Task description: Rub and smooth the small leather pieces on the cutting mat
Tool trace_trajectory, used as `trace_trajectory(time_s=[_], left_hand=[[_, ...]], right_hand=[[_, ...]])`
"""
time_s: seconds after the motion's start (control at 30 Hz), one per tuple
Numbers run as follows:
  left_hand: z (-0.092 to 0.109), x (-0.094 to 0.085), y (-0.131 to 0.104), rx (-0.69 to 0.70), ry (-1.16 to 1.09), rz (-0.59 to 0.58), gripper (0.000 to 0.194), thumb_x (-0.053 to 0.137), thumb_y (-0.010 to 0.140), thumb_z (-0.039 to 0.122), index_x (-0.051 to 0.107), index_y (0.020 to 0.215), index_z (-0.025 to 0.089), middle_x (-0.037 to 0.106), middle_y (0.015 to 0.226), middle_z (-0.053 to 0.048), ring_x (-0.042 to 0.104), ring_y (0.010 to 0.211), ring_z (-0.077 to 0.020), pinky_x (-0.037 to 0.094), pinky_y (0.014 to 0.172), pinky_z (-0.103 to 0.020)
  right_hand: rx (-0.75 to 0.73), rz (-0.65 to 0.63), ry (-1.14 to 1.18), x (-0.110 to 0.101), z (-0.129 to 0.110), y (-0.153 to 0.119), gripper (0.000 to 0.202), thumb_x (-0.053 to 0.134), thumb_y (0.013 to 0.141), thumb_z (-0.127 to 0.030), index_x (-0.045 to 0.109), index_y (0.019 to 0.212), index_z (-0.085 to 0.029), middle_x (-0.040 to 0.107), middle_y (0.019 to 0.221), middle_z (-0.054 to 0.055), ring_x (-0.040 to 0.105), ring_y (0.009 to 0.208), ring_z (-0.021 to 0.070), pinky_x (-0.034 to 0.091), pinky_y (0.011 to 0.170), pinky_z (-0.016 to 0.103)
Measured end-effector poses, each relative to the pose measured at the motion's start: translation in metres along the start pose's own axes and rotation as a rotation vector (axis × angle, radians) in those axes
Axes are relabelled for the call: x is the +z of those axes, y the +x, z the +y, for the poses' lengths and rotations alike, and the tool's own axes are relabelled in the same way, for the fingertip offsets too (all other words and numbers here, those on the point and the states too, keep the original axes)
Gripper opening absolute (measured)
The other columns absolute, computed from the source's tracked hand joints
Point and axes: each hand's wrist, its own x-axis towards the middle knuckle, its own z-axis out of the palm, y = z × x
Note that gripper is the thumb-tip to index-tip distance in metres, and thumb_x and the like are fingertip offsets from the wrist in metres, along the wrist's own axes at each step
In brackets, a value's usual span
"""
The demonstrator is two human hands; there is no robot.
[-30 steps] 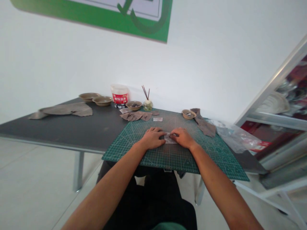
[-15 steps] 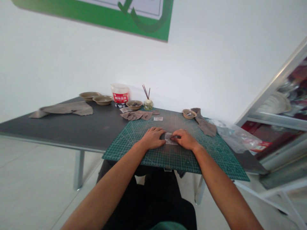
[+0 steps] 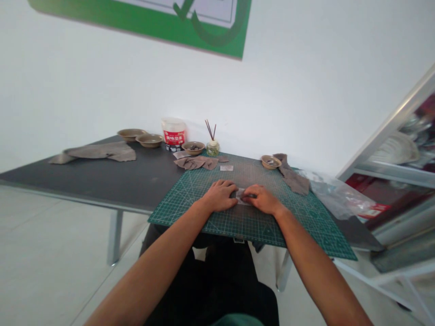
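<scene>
A small pale grey rectangular piece [image 3: 239, 196] lies flat on the green cutting mat [image 3: 190, 199], between my two hands. My left hand [image 3: 220, 195] rests on the mat with its thumb apart from the fingers, the tips at the piece's left edge. Over the right part of the piece, my right hand [image 3: 261, 199] is closed in a pinch. Something small and dark shows at its fingertips, too blurred to name. Farther back on the mat lies a similar pale piece [image 3: 226, 168].
Gathered brown cloth [image 3: 200, 163] lies near a bowl of small dark bits [image 3: 193, 148], a reed diffuser [image 3: 212, 147] and a white tub [image 3: 174, 134]. Another bowl [image 3: 271, 162], brown cloth [image 3: 294, 177] and clear plastic bag [image 3: 340, 192] are right. Bowls [image 3: 149, 141] and cloth [image 3: 102, 151] stand left.
The view has shifted slightly, so the scene sits a little farther right. Both hands stay at the pale piece, with my right hand marginally farther over it.
</scene>
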Motion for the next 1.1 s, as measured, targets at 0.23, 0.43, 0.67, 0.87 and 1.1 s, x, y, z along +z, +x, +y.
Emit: trace_trajectory(time_s=[0.23,0.43,0.67,0.87,1.1], left_hand=[[0.0,0.001,0.001,-0.014,0.004,0.001,0.045,0.054,0.082,0.042,0.055,0.126,0.031,0.051,0.135,-0.004,0.041,0.125,-0.0306,0.033,0.104,-0.047],[0.001,0.001,0.001,-0.03,-0.006,-0.012,0.044,0.055,0.082,0.043,0.056,0.124,0.032,0.05,0.136,-0.003,0.041,0.125,-0.0306,0.034,0.103,-0.047],[0.001,-0.002,0.001,-0.033,-0.013,-0.018,0.045,0.055,0.082,0.044,0.055,0.126,0.032,0.051,0.135,-0.003,0.041,0.125,-0.0308,0.033,0.104,-0.047],[0.001,0.0,0.001,-0.027,-0.013,-0.001,0.044,0.055,0.082,0.043,0.056,0.124,0.03,0.051,0.134,-0.004,0.042,0.125,-0.0302,0.034,0.104,-0.045],[0.001,-0.001,0.002,-0.031,-0.009,-0.022,0.045,0.055,0.082,0.044,0.055,0.125,0.031,0.051,0.134,-0.004,0.041,0.126,-0.0308,0.033,0.104,-0.047]], right_hand=[[0.105,0.129,-0.162,-0.001,0.006,0.008,0.013,0.065,0.085,-0.031,0.072,0.09,-0.022,0.071,0.094,0.004,0.058,0.095,0.0183,0.035,0.095,0.036],[0.02,-0.008,0.015,-0.003,0.0,-0.004,0.012,0.064,0.086,-0.032,0.071,0.09,-0.023,0.07,0.094,0.0,0.06,0.092,0.014,0.039,0.092,0.029],[0.119,0.133,-0.151,0.0,0.007,0.009,0.014,0.064,0.086,-0.033,0.072,0.089,-0.021,0.07,0.093,0.004,0.058,0.093,0.0179,0.037,0.094,0.035],[0.021,0.016,-0.009,-0.008,0.004,-0.007,0.013,0.065,0.085,-0.032,0.072,0.087,-0.022,0.07,0.09,0.002,0.061,0.091,0.0149,0.041,0.091,0.03],[0.113,0.139,-0.144,0.004,0.004,0.011,0.013,0.063,0.086,-0.032,0.072,0.091,-0.023,0.07,0.095,0.004,0.059,0.094,0.0174,0.037,0.094,0.034]])
